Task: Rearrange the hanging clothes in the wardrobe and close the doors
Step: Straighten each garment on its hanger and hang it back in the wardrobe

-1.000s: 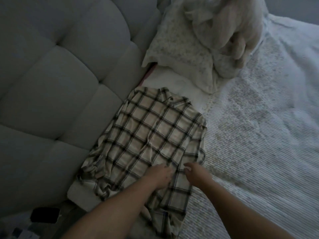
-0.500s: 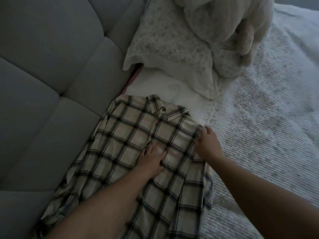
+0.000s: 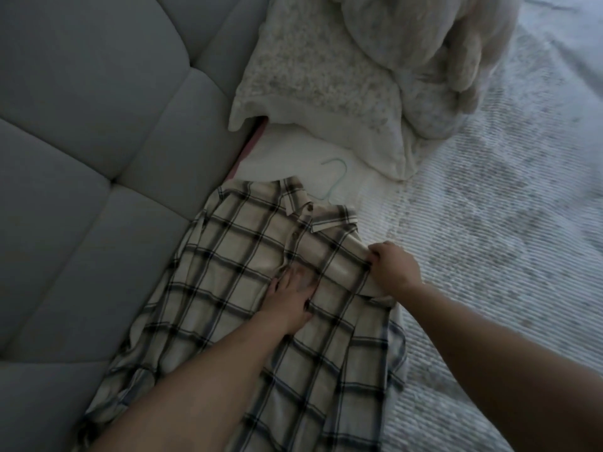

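— Pressing flat on the plaid shirt on the bed, left hand open?
— Yes. Right hand pinches the shoulder; pull outward evenly, hanger stays inside.

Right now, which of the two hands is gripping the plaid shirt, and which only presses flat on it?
The right hand grips the cream-and-black plaid shirt at its shoulder edge, fingers curled around the fabric. The left hand only presses on the front, fingers straight.

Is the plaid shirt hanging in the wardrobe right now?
No, the plaid shirt lies flat on the bed, its hanger hook poking out at the collar.
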